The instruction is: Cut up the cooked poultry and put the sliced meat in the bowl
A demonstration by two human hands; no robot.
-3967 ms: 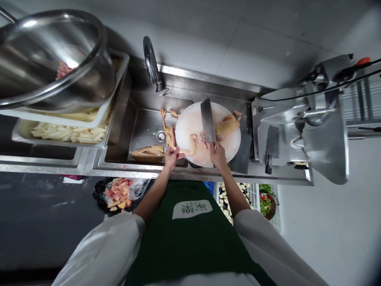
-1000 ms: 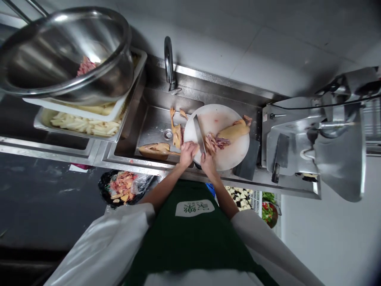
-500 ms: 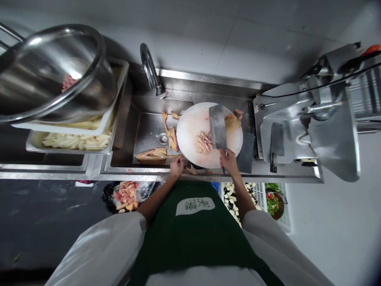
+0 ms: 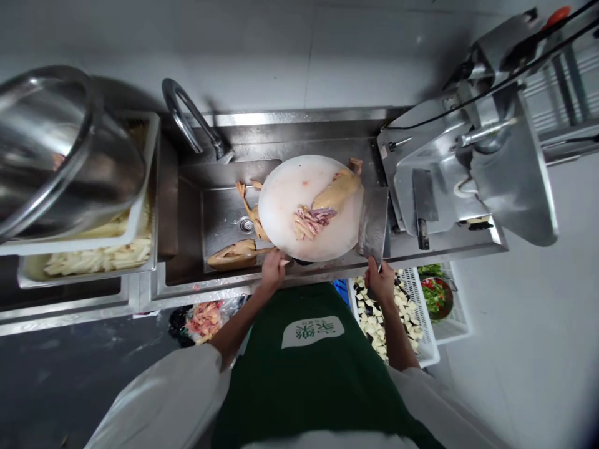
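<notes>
My right hand (image 4: 381, 280) is closed around the handle of a cleaver (image 4: 374, 218). The broad blade lies over the right edge of a round white cutting board (image 4: 281, 199). On the board, a yellow-skinned poultry piece (image 4: 339, 190) lies beside a small heap of chopped meat (image 4: 309, 221). My left hand (image 4: 272, 271) is at the sink's front edge, fingers curled at the neck end of a plucked poultry carcass (image 4: 234, 254); its grip looks closed on the neck. Another poultry piece (image 4: 253, 215) lies in the sink behind it.
A faucet (image 4: 191, 118) curves over the sink (image 4: 187, 206). Left are a large steel bowl (image 4: 112, 168) and a tray of pale strips (image 4: 98, 255). Right, a second cleaver (image 4: 425, 196) lies on a slicing machine (image 4: 510, 174). Below stands a basket of cut eggplant (image 4: 425, 337).
My right hand has carried the cleaver right, from over the board's middle to its right edge, uncovering the poultry piece. The left hand stays by the carcass neck. The view has shifted.
</notes>
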